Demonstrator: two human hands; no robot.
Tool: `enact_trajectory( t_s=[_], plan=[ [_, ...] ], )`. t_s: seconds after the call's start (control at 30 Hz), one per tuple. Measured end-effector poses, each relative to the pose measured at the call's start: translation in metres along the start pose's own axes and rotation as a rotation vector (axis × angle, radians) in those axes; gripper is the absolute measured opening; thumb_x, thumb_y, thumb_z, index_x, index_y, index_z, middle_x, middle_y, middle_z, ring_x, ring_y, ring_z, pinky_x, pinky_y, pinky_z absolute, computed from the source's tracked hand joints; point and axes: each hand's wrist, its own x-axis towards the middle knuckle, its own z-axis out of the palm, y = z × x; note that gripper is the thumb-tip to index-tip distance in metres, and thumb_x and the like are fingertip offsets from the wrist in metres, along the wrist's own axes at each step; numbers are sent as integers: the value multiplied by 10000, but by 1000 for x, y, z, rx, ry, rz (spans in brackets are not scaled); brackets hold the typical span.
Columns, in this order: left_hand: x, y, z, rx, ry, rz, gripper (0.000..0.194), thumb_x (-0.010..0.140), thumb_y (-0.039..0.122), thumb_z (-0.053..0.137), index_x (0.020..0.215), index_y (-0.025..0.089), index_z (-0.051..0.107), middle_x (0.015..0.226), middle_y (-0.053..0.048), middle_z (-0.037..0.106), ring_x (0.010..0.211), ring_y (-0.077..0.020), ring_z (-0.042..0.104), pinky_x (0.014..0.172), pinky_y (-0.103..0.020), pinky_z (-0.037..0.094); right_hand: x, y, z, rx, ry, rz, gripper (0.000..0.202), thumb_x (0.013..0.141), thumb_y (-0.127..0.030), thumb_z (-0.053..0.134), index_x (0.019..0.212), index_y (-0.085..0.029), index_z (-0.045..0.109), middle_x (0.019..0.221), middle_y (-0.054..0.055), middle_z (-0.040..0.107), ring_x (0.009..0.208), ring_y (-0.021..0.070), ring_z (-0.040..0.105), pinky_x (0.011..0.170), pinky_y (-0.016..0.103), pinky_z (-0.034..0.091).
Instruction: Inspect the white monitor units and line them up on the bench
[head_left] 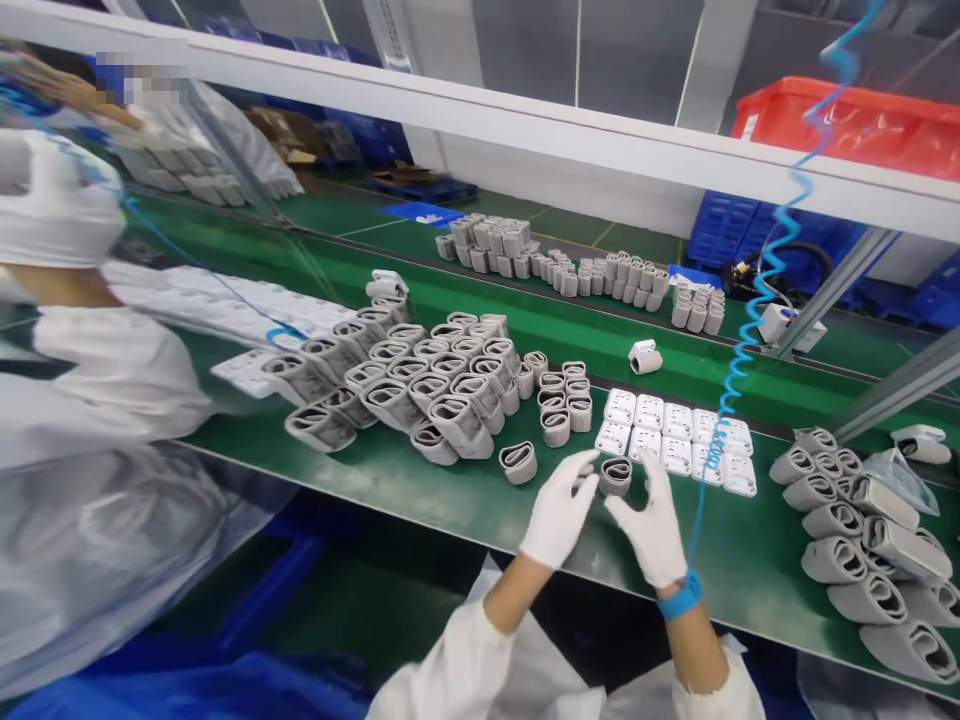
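Note:
A rolled grey fabric cuff (616, 477) stands on the green bench between my two gloved hands. My left hand (562, 508) is just to its left, thumb and fingers apart, with nothing in it. On the other side, my right hand (651, 520) is spread open, its thumb pointing toward the cuff; a blue wrist strap (679, 596) circles that wrist. Behind the hands lie white plastic units (677, 420) in two rows. Another single rolled cuff (518, 463) sits left of my left hand, near a small group of rolled cuffs (556, 428).
Large stacks of grey cuffs (431, 385) fill the bench at left, and more cuffs (836, 555) are piled at right. A coiled blue cord (750, 325) hangs to my right wrist. A conveyor (600, 345) runs behind; a co-worker's sleeve (120, 375) is at far left.

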Motion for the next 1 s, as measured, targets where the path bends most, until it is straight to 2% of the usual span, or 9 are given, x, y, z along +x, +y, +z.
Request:
enact_trajectory(
  t_s=[0.07, 0.17, 0.33, 0.5, 0.63, 0.77, 0.87, 0.93, 1.0],
  plan=[
    [19, -10, 4, 43, -23, 26, 380, 998, 269, 560, 1287, 198, 796, 1411, -108, 772, 1285, -253, 727, 1202, -440, 556, 7, 5, 17, -40, -55, -46, 950, 743, -428, 987, 1595, -247, 608, 1742, 119, 469, 1626, 403, 406, 1406, 581, 259],
    [17, -22, 11, 33, -126, 56, 371, 1061, 309, 506, 1209, 189, 824, 1321, -107, 813, 1269, -260, 742, 1214, -446, 552, 8, 12, 20, -3, -99, 8, 985, 748, -432, 975, 1625, -239, 571, 1694, 131, 536, 1544, 396, 525, 1356, 569, 371],
    [-5, -26, 18, 141, -195, 141, 352, 1070, 293, 552, 1308, 219, 800, 1408, -102, 780, 1343, -273, 709, 1245, -468, 525, -12, 22, -21, -30, -32, 180, 889, 762, -381, 981, 1565, -262, 620, 1465, 105, 726, 1343, 355, 688, 1258, 551, 499],
    [25, -5, 34, 551, -173, 157, 501, 929, 182, 746, 1426, 206, 692, 1607, -161, 605, 1536, -368, 514, 1254, -546, 472, -24, 27, -52, 217, -44, 212, 958, 818, -455, 975, 1624, -247, 501, 1467, 164, 720, 1374, 366, 682, 1254, 606, 487],
    [38, 1, 38, 663, -178, 157, 347, 926, 153, 751, 1268, 193, 710, 1524, -171, 626, 1449, -374, 555, 1159, -526, 516, -21, 30, -57, 386, -35, 238, 983, 801, -533, 992, 1599, -252, 493, 1491, 203, 694, 1345, 407, 711, 1224, 653, 503],
    [27, -9, 32, 657, -113, 99, 98, 930, 177, 766, 1016, 184, 721, 1371, -146, 668, 1266, -352, 649, 1092, -498, 544, -17, 29, -58, 470, -46, 281, 959, 808, -584, 983, 1572, -269, 497, 1506, 208, 678, 1300, 407, 735, 1164, 657, 552],
    [18, -19, 27, 628, -71, 5, 123, 899, 170, 787, 865, 188, 670, 1298, -121, 666, 1128, -311, 694, 1035, -463, 569, -16, 27, -58, 477, -49, 297, 935, 793, -613, 985, 1534, -256, 541, 1455, 199, 711, 1223, 392, 767, 1138, 645, 573],
    [16, -24, 25, 565, -14, -20, 170, 861, 156, 811, 985, 187, 699, 1392, -125, 634, 1197, -306, 697, 1079, -444, 562, -16, 26, -58, 475, -65, 297, 914, 783, -625, 989, 1502, -232, 583, 1414, 202, 737, 1189, 382, 778, 1149, 632, 568],
    [17, -26, 25, 531, 15, -3, 479, 833, 171, 838, 1288, 174, 687, 1534, -161, 578, 1372, -341, 639, 1176, -457, 515, -17, 25, -59, 473, -99, 303, 877, 804, -626, 976, 1487, -220, 607, 1404, 207, 745, 1197, 381, 775, 1165, 628, 558]
  ],
)
